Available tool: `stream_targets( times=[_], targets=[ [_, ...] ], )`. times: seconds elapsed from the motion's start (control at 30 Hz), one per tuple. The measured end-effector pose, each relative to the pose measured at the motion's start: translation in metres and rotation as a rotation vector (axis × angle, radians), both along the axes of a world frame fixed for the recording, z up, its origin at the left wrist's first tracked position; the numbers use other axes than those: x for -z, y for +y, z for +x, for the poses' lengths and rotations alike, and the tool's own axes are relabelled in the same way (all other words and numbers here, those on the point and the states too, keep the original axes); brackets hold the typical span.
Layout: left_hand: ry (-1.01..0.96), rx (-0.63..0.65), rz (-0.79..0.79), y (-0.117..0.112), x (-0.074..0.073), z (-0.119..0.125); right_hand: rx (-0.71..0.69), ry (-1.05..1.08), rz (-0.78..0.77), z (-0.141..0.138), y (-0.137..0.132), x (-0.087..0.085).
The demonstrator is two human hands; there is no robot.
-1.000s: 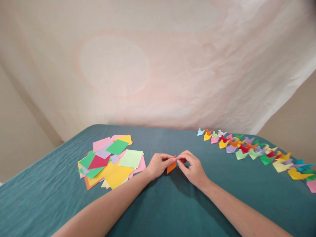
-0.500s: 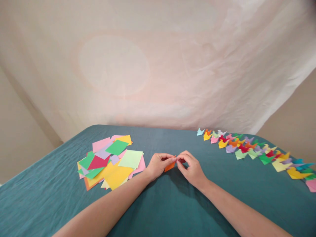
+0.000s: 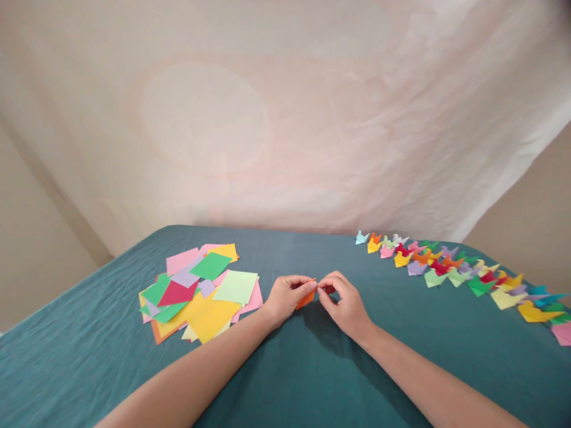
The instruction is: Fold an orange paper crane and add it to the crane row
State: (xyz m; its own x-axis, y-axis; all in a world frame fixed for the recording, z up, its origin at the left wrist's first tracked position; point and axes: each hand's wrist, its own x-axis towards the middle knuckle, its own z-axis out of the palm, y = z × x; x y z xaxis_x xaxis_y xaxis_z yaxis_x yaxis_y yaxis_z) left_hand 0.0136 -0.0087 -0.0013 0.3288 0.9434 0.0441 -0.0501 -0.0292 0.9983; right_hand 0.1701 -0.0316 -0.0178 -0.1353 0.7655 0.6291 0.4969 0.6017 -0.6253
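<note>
A small folded piece of orange paper is held just above the table, between my two hands. My left hand pinches it between thumb and fingers from the left. From the right, my right hand is closed in a pinch at the paper's upper right tip, its thumb and forefinger together there. Much of the paper is covered by the left fingers, so its full folded shape does not show.
Loose sheets of coloured paper lie in an overlapping pile on the left of the teal tablecloth. Along the right side stand rows of several folded paper birds. A pale cloth hangs behind the table.
Both hands keep their pinches on the orange paper. The paper has tilted slightly and the right fingertips have shifted a little to the left; the rest looks the same.
</note>
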Motion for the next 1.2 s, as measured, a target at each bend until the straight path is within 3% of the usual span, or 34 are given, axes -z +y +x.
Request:
stream_targets(
  times=[0.57, 0.77, 1.2],
  targets=[
    [-0.086, -0.037, -0.004, -0.0037, -0.0035, 0.0022, -0.035, -0.036, -0.076, -0.003, -0.0051, -0.004],
    [-0.005, -0.042, 0.1, -0.0019, -0.0002, -0.0005, -0.075, 0.024, -0.099, -0.0045, -0.0042, -0.0054],
    [-0.107, 0.009, -0.006, -0.0026, 0.0004, 0.0012, -0.058, 0.062, -0.152, 0.0003, -0.0007, -0.0038]
  ],
)
